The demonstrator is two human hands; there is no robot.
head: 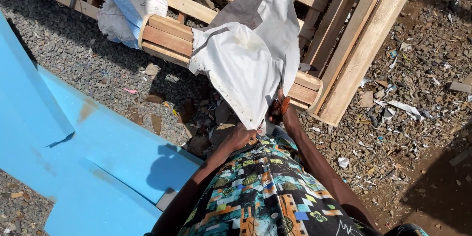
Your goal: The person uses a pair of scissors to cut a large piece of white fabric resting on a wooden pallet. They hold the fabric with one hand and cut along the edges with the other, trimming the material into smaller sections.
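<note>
Only one view was given, from a camera worn on the person's head. It looked steeply down past the patterned shirt front (275, 191) at the bottom edge and faced forward over the gravel ground (73, 49). Both forearms ran up from the lower frame to a grip near the picture's centre, where the left hand (241, 136) and right hand (278, 110) met the white fabric sheet (241, 68). The grip sat close below the lens. Beyond it lay the pale wooden slatted frame (344, 34); to the grip's left, the blue foam slabs (98, 152).
</note>
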